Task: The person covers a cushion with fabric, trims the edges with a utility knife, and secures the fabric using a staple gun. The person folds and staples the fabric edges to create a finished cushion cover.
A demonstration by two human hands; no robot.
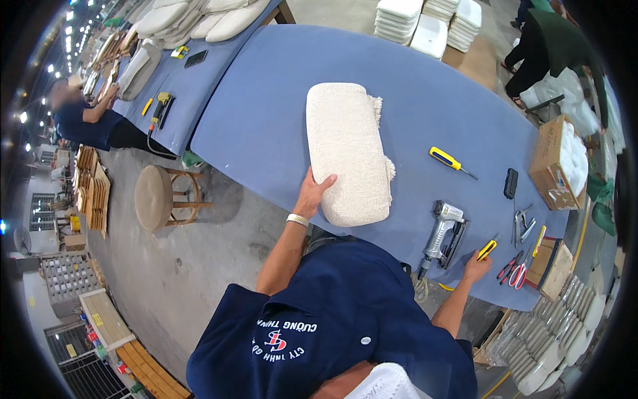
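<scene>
A cream, fleecy upholstered cushion (347,153) lies upright along my view on the blue-covered table (266,86), with ragged fabric edges along its right side. My left hand (312,194) grips its lower left edge, the thumb on top and the other fingers hidden beneath. Out to the right, my right hand (477,267) is closed around a yellow-and-black handled tool (487,250) with a short metal tip pointing away; its exact kind is unclear. A silver staple gun (441,233) lies just left of that hand. Beyond it rests a yellow screwdriver (445,158).
Near the right table edge lie red-handled scissors (518,274), pliers (509,267), a yellow cutter (539,241) and a black object (510,183). A cardboard box (553,166) holds white stuffing. A stool (156,198) stands left; a co-worker (83,120) handles cushions at another table.
</scene>
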